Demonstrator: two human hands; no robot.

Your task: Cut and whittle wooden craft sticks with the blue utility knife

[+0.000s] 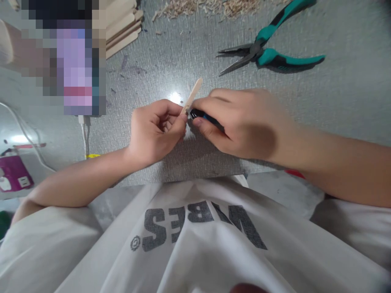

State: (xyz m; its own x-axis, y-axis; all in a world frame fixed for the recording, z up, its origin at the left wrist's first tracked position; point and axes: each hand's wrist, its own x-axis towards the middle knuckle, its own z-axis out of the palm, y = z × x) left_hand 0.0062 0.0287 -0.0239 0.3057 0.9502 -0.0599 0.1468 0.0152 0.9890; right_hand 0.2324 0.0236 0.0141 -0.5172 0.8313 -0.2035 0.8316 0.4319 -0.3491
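Note:
My left hand (157, 130) is closed around the lower end of a thin wooden stick (194, 92), which points up and away from me. My right hand (241, 122) is closed on a small black and blue knife-like tool (203, 116). The tool's tip meets the stick just above my left fingers. Both hands hover close over the grey table (336, 97), near its front edge.
Teal-handled long-nose pliers (269, 55) lie at the back right. Wood shavings (210, 7) are piled along the far edge. A stack of wooden sticks (122, 28) lies at the back left. A white cable (84, 136) and a purple power strip (14, 175) sit at left.

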